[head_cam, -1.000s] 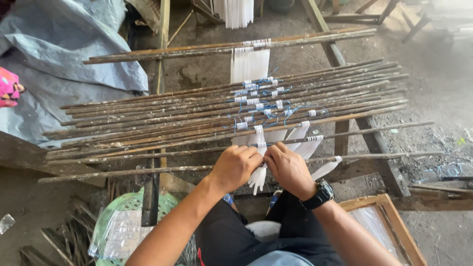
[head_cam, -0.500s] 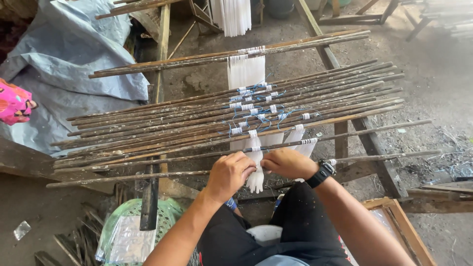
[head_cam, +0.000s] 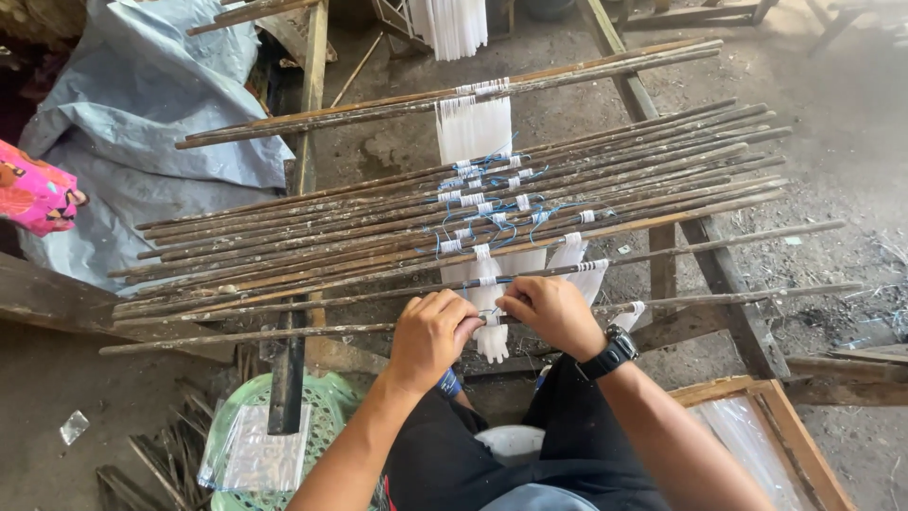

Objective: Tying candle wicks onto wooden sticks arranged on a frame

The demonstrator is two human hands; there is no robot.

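Item: white strand bundle, hanging from the nearest long wooden stick, just in front of my lap, near and centre of the scene. My left hand: fingers curled closed, tips pinching the bundle at the stick from its left side. My right hand: fingers bent closed, tips meeting the same bundle from the right, touching or almost touching the left fingertips; black wristwatch on that wrist. Item: rack of sticks, many thin brown rods lying side by side, running left to right and rising slightly toward the far right, resting on a rough wooden frame. Item: further white bundles tied on the farther sticks, bound with white wraps and loose blue thread, clustered at centre. Item: more white strands hanging at the far edge, centre. Item: grey-blue tarpaulin, crumpled, far left. Item: pink patterned cloth, left edge. Item: green plastic basket, near left beside my knee, holding clear plastic bags. Item: wooden tray lined with clear plastic, near right. Ground: bare dusty concrete.
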